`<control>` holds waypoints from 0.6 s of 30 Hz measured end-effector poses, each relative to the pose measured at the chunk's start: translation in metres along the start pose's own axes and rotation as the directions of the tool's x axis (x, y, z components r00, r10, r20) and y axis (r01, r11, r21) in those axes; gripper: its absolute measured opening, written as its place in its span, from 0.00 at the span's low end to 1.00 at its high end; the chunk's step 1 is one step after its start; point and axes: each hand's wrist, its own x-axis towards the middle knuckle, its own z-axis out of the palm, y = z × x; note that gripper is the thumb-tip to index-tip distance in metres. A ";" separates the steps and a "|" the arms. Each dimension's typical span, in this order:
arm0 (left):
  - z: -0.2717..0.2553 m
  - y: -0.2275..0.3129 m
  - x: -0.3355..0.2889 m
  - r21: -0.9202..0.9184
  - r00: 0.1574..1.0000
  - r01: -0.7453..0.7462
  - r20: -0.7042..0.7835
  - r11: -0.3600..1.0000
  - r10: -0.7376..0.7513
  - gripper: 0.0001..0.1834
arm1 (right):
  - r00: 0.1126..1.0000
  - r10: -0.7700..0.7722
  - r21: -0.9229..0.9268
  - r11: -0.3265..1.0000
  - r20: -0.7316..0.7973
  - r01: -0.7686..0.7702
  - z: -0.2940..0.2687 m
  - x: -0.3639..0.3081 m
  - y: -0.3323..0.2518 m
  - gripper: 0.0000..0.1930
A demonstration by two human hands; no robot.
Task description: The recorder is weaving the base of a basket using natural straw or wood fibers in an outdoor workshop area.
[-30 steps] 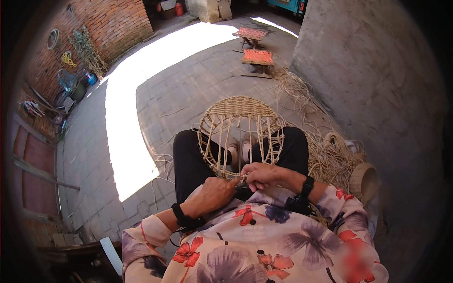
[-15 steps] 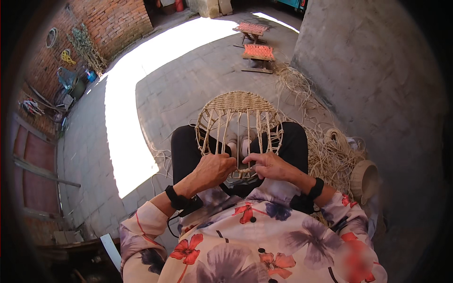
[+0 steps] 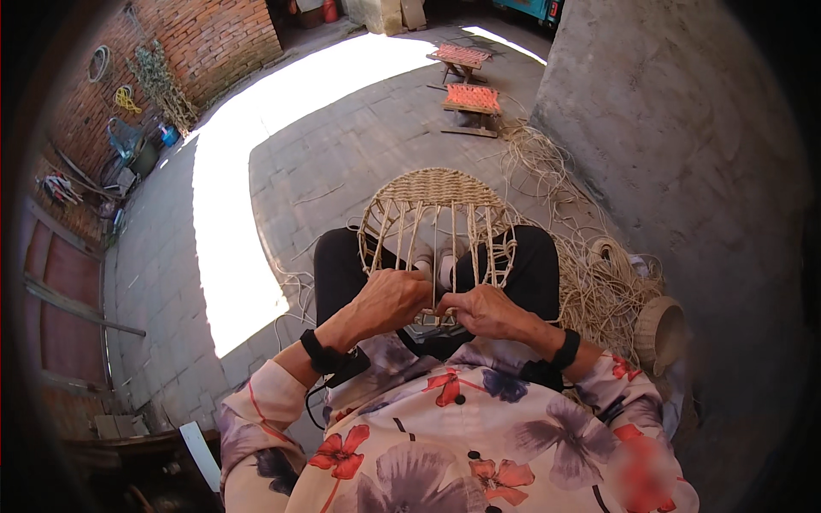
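A round frame (image 3: 434, 184) of straw-coloured cord rests between my knees. Its far part is tightly woven, and long cords (image 3: 436, 235) run from there toward me with gaps between them. My left hand (image 3: 389, 299) is closed at the near end of the cords, left of the middle, its fingertips partly hidden. Close beside it, my right hand (image 3: 487, 309) pinches thumb and forefinger together on a cord at the near side. The exact strand in each hand is hard to make out.
Heaped loose cord (image 3: 603, 286) lies on the right, beside a pale woven basket (image 3: 658, 329). Two low folding stools with orange woven seats (image 3: 472, 98) stand ahead. A grey wall (image 3: 667, 128) rises at the right. Bundles and containers line the brick wall (image 3: 214, 43) at the left.
My right hand has drawn in toward my left, and its stretched fingers have curled into a pinch. The left hand stays at nearly the same spot on the frame.
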 end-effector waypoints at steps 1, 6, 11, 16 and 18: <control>0.002 -0.004 0.003 0.000 1.000 0.004 -0.003 1.000 -0.004 0.07 | 0.999 -0.043 0.009 0.999 -0.020 0.043 0.001 0.000 0.001 0.15; 0.017 -0.024 0.021 -0.001 0.999 0.027 -0.021 1.000 -0.027 0.07 | 0.995 -0.039 0.071 0.996 -0.092 0.045 0.008 -0.006 0.004 0.17; 0.018 -0.026 0.027 -0.066 0.998 0.007 -0.066 0.998 -0.011 0.06 | 0.996 -0.076 -0.132 0.989 -0.051 0.069 0.009 -0.010 -0.011 0.22; 0.025 -0.030 0.024 -0.065 0.996 0.036 -0.075 0.997 -0.041 0.07 | 0.996 -0.089 -0.223 0.971 -0.018 0.083 0.009 -0.012 -0.012 0.24; 0.028 -0.030 0.023 -0.094 0.993 0.026 -0.110 0.995 -0.036 0.07 | 0.994 -0.105 -0.232 0.968 -0.011 0.100 0.007 -0.012 -0.017 0.24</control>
